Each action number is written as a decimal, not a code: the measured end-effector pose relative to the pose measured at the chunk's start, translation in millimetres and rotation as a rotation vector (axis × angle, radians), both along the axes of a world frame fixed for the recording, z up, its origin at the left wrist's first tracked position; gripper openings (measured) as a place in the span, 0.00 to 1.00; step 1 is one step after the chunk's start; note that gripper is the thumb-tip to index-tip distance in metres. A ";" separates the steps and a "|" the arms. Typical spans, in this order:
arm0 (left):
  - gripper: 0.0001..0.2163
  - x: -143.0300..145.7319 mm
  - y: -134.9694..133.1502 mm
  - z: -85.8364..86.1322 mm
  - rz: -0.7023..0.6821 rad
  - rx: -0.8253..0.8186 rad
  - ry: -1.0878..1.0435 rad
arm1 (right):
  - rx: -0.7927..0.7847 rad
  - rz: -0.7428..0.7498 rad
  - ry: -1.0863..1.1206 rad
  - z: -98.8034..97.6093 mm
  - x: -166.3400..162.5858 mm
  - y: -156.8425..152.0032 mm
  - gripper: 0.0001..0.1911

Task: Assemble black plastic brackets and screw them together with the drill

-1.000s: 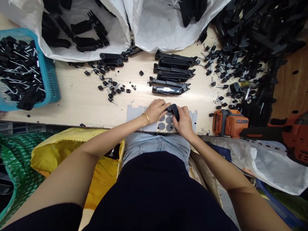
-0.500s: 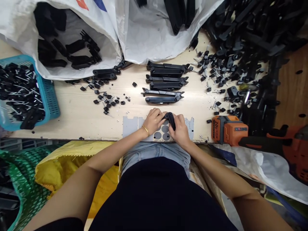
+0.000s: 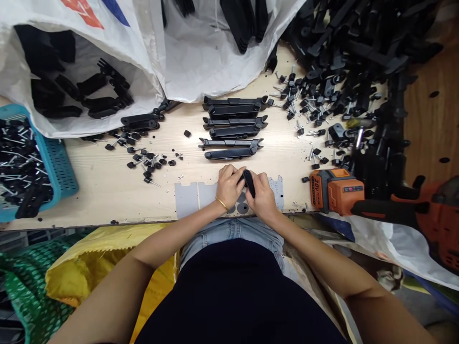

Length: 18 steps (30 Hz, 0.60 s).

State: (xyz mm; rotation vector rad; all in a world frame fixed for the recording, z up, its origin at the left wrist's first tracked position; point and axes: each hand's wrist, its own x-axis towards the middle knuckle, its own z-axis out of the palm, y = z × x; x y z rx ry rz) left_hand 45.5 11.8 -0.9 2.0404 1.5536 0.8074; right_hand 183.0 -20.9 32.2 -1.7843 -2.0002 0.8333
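Note:
My left hand (image 3: pixel 228 186) and my right hand (image 3: pixel 263 197) meet at the near edge of the wooden table (image 3: pixel 114 181), both closed round one small black plastic part (image 3: pixel 248 182) that stands up between them. They hover over a grey sheet (image 3: pixel 186 197) printed with dark round discs. A gold bangle circles my left wrist. Just beyond the hands lie several long black assembled bars (image 3: pixel 233 128) stacked in rows.
An orange 20V battery and drill (image 3: pixel 337 191) lie right of my hands. Loose black screw knobs (image 3: pixel 147 160) are scattered to the left, and more (image 3: pixel 308 110) to the right beside a heap of black parts (image 3: pixel 362 48). A blue basket (image 3: pixel 53 167) and white sacks (image 3: pixel 143 57) stand behind.
The view has tilted, so the table and hands sit lower and more to the left in frame. Both hands stay closed on the black part, drawn slightly closer together.

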 end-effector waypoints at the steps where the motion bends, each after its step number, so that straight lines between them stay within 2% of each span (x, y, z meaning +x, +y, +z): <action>1: 0.12 3.1 -2.5 0.6 0.016 -0.016 0.001 | -0.004 0.001 -0.001 0.0 0.3 0.0 0.27; 10: 0.12 4.3 -1.1 1.5 -0.007 -0.047 -0.016 | -0.058 -0.058 -0.018 5.6 -5.0 -0.2 0.28; 13: 0.11 -3.7 -1.9 7.3 0.033 -0.081 -0.007 | -0.089 -0.024 0.103 12.1 3.8 1.5 0.25; 15: 0.10 -16.7 -5.4 12.4 0.104 -0.101 0.029 | -0.108 -0.017 0.206 18.6 17.8 12.3 0.19; 18: 0.11 -43.0 -13.2 17.2 0.142 -0.119 0.082 | 0.012 -0.191 0.134 31.0 50.4 57.8 0.16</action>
